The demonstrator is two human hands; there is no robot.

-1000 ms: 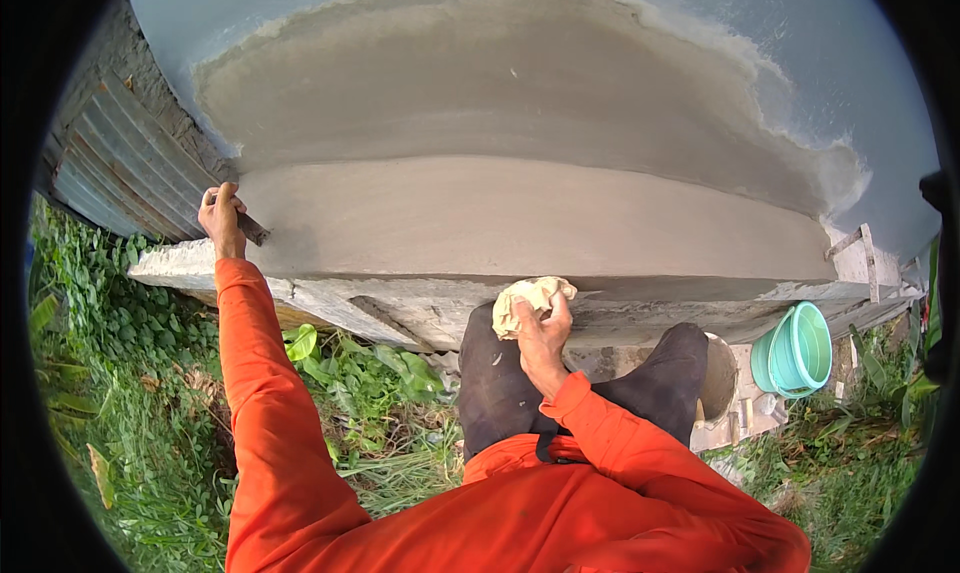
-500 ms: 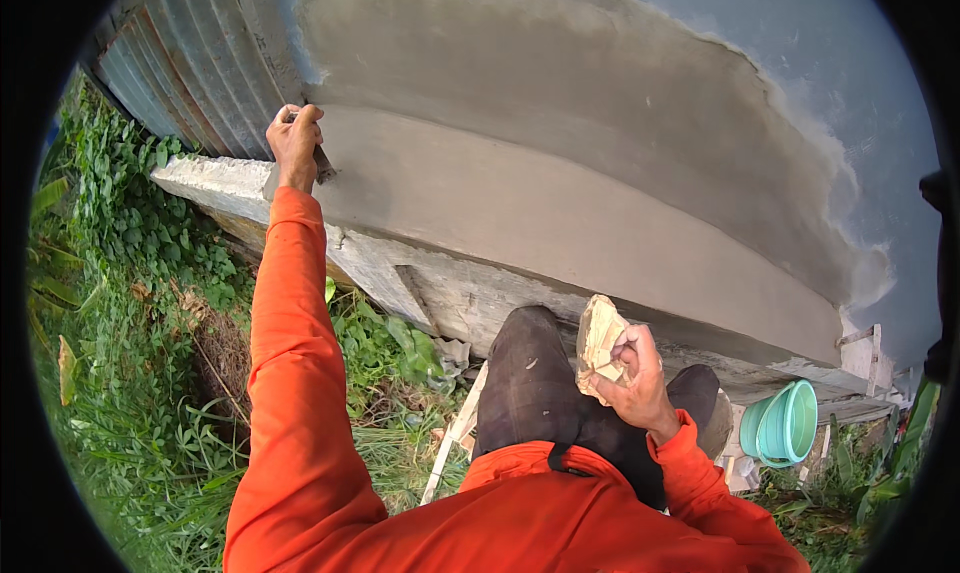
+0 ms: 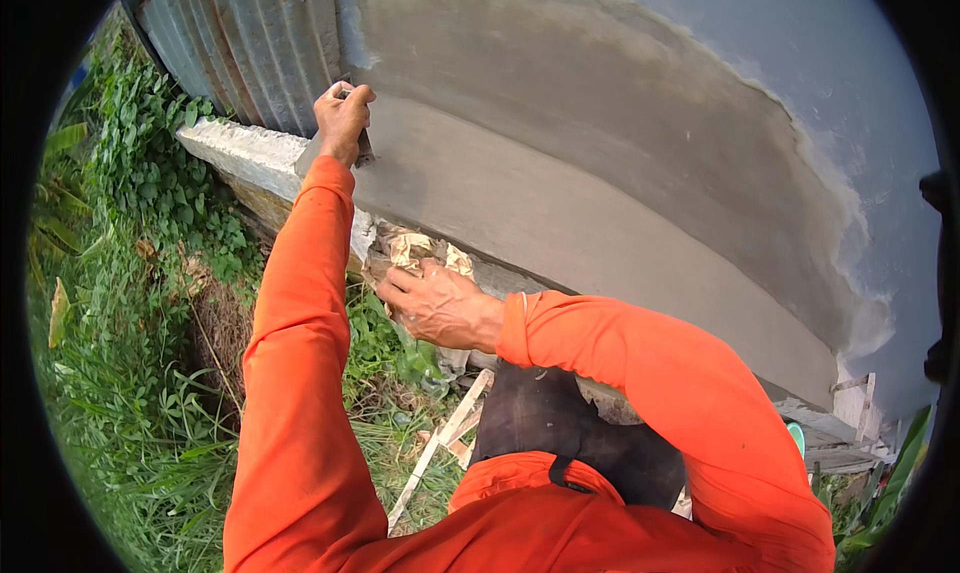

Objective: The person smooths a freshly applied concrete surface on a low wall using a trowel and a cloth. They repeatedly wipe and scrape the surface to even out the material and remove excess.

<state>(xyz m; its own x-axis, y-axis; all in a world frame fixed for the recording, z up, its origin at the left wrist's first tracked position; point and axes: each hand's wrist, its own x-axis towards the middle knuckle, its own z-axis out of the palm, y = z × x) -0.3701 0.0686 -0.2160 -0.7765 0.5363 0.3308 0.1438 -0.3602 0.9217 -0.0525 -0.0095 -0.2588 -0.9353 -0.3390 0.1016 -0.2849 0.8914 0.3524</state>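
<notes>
At the far left end of a smooth grey cement ledge (image 3: 520,193), my left hand (image 3: 342,123) grips a trowel (image 3: 364,151). Only a dark edge of that tool shows beside the fingers, against the ledge surface. My right hand (image 3: 440,305) is closed around crumpled tan paper (image 3: 408,248), at the ledge's front edge just below my left wrist. Its fingertips are partly hidden by the paper. Above the ledge, a damp, darker patch of plaster (image 3: 560,73) covers the wall.
Rusty corrugated metal sheet (image 3: 240,53) stands at the upper left, beside a rough concrete beam end (image 3: 240,148). Dense green plants (image 3: 150,193) grow below left. A wooden pole (image 3: 440,453) leans near my legs (image 3: 560,428). Part of a green bucket (image 3: 797,438) shows at right.
My right hand has swung left and forward with the paper, from over my lap to the ledge's front edge. My left hand stays at the ledge's left end. The view has shifted slightly.
</notes>
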